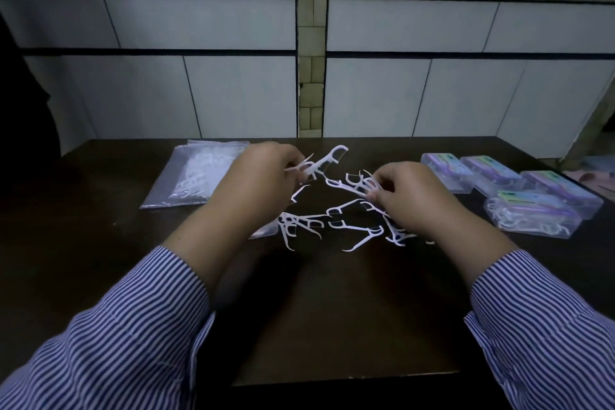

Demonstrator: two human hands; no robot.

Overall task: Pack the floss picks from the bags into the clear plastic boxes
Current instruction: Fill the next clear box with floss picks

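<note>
From the head-worn camera, looking down at a dark table [100,243], two hands in blue-and-white striped sleeves work over a loose scatter of white floss picks [346,226] lying between them near the table's middle. The left hand [263,176] has its fingers curled round a small bunch of picks [319,165], held raised above the table with their long axis slanting up and to the right, the bowed floss ends pointing away from the person. The right hand [409,196] is also closed, pinching several picks [356,185] at its fingertips, their heads fanning out to the left toward the other hand. The two hands are near each other but not touching. The loose picks on the table lie at mixed angles, just below and between both hands. A clear bag [189,176] holding more picks lies flat to the left, beyond the left hand. Four clear plastic boxes [519,190] with purple labels sit grouped at the right, just beyond the right hand; the nearest one [532,220] already holds picks. By my judgement, the right hand is the nearer one to the boxes, so filling them calls for a move rightward.
</note>
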